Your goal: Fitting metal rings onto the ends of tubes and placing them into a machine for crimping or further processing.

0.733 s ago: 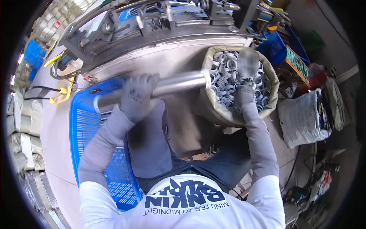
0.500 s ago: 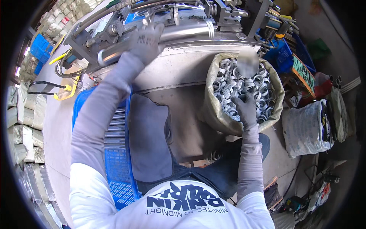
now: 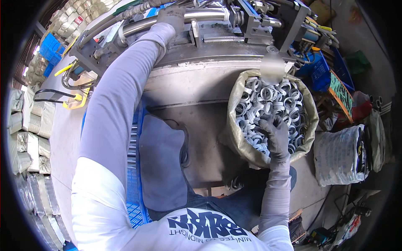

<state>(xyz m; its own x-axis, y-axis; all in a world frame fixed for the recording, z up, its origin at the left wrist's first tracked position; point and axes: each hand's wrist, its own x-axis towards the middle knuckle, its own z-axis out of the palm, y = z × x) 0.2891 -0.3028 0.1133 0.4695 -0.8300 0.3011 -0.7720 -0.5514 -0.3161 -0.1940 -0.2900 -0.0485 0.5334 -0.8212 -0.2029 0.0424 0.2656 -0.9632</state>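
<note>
A: Pale floor [image 3: 60, 146], grey machine [image 3: 180, 52] along the top; where's the tube [image 3: 209, 15]?

B: Lying along the machine; left hand [image 3: 171, 17] closed over it, fingertips hidden.

A: Right hand [image 3: 276, 131]?

B: Over the rings [image 3: 268, 94] in the sack [image 3: 239, 140]; fingers half-curled, gap narrow; no telling whether one's pinched.

A: Doing it well?

B: Tube level, fingers clear of the end fitting [image 3: 238, 19]; one ring only, by its rim.

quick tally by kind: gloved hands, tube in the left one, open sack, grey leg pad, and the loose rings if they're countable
Gloved hands: 2 (left hand, right hand)
Metal tube: 1
Open sack: 1
Grey pad: 1
Total: 5, leaving out the loose rings, too many and overlapping to count
</note>
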